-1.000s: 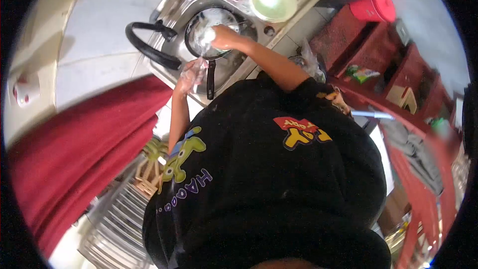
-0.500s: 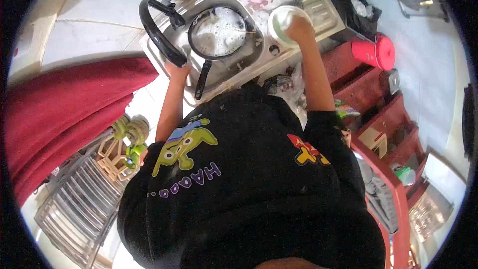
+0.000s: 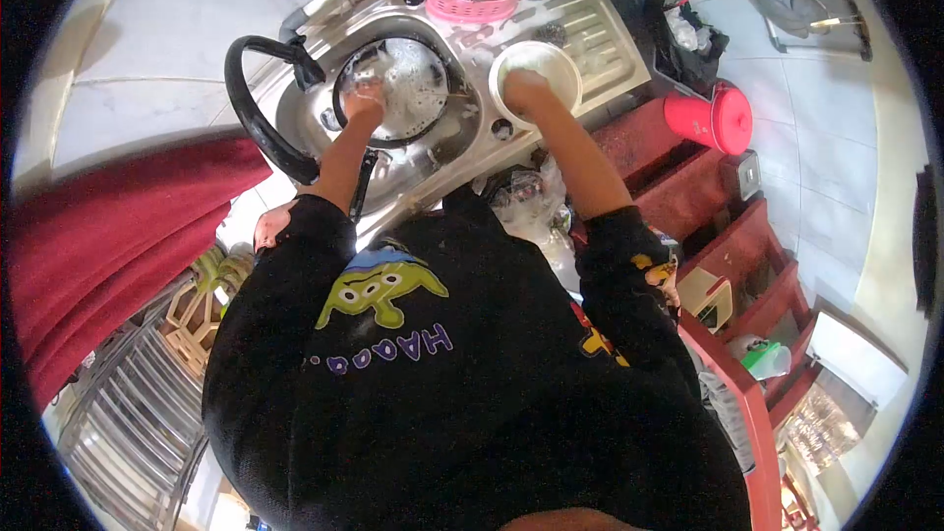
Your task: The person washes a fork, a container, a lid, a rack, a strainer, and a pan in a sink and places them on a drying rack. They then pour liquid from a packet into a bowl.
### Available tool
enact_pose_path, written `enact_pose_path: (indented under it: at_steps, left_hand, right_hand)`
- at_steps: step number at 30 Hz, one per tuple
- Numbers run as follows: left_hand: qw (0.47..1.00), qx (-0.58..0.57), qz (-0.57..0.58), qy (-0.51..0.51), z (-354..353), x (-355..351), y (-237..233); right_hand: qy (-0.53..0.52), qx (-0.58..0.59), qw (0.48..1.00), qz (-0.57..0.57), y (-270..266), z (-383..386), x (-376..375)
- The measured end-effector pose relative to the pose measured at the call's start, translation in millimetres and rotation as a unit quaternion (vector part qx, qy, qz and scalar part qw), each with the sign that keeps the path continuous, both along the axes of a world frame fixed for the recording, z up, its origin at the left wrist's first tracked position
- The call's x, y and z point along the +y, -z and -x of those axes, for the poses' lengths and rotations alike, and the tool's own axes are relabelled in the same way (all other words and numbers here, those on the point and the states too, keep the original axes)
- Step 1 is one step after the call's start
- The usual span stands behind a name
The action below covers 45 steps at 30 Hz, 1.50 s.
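Note:
A dark-rimmed frying pan (image 3: 418, 88) full of white suds lies in the steel sink (image 3: 295, 118), its black handle (image 3: 364, 183) pointing toward me. My left hand (image 3: 364, 98) reaches over the pan's left side, at the suds; its fingers do not show clearly. Inside a white tub (image 3: 568, 88) to the right of the basin is my right hand (image 3: 525, 90). Its fingers are hidden by the hand itself, so whether it holds anything cannot be made out. The black curved faucet (image 3: 239, 103) arches at the left of the sink, beside my left forearm.
A pink basket (image 3: 472, 8) of utensils stands behind the sink. The ribbed drainboard (image 3: 605, 44) extends right. A red lidded container (image 3: 723, 120) sits beside red shelving (image 3: 639, 143). A dark red cloth (image 3: 147, 226) hangs at left, above a metal dish rack (image 3: 123, 423).
My left hand has left the faucet's end and moved right and up into the soapy pan. My right hand stays in the tub; the whitish thing seen by it earlier is no longer visible.

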<state>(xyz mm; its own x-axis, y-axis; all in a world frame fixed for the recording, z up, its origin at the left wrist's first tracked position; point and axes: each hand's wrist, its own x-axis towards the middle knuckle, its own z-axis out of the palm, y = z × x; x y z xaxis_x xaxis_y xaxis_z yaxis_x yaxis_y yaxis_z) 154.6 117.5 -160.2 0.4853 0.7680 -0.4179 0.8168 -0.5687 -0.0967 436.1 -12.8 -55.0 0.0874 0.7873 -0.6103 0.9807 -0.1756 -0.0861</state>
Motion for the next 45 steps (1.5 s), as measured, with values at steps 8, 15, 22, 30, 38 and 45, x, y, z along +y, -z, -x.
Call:
enact_pose_path:
  at_steps: [8,15,22,30,38,45]
  left_hand:
    - [0.992,-0.107,0.019,-0.071,35,-17,-45]
    - [0.931,-0.357,0.004,-0.076,63,-71,-111]
    - [0.768,-0.565,0.286,-0.092,39,-96,-171]
    - [0.820,-0.547,0.162,-0.058,69,-106,-206]
    - [0.635,-0.593,0.464,-0.171,67,-91,-235]
    - [0.508,-0.606,0.548,-0.273,46,-92,-229]
  right_hand:
    - [-0.001,-0.052,0.987,-0.149,-57,-4,-17]
    - [0.145,0.099,0.884,-0.433,-146,64,-26]
    - [-0.064,0.248,0.752,-0.607,-101,135,24]
    - [0.045,0.272,0.766,-0.580,-107,151,41]
    - [0.476,0.697,0.449,-0.294,-110,134,66]
    - [0.382,0.743,0.428,-0.344,-112,164,60]
